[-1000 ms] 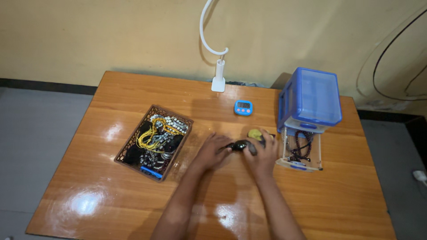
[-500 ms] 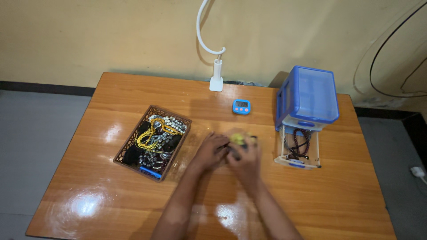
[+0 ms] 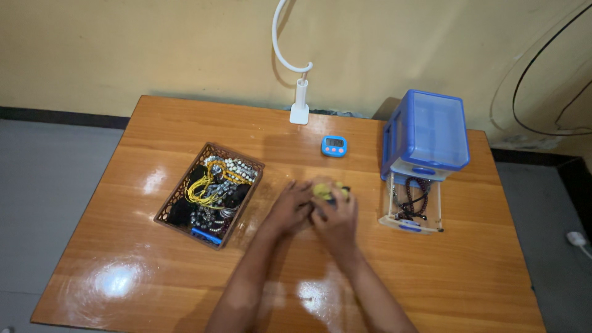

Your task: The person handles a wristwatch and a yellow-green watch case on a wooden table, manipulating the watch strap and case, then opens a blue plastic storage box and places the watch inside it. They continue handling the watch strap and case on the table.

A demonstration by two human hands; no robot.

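- Landmark: I took the blue timer (image 3: 333, 146) on the wooden table (image 3: 154, 271) as reference for every entry below.
- Item in hand: a small yellow-green piece with a dark strand (image 3: 325, 189) lay just toward me from the timer, pressed between both hands.
- Left hand (image 3: 291, 208): sat toward me and slightly left of the timer, fingers curled against the piece's left side; I could not tell whether they truly pinched it.
- Right hand (image 3: 337, 217): sat toward me from the timer, fingers bent over the piece from above and clasping it; this hand looked the nearer and more covering of the two.
- Bearing: the piece lay at the fingertips' far edge, on the timer side of both hands; its long axis was hidden under the fingers.
- Appearance: dull yellow-green, rounded, small, with a dark bit showing at its right; finer detail was too small to read.
- Woven basket (image 3: 182, 190): left of the timer, filled with mixed beads and yellow cord.
- Blue drawer box (image 3: 425, 132): right of the timer, its clear drawer (image 3: 412, 213) pulled out, dark beads inside.
- White lamp stand (image 3: 300, 111): beyond the timer.
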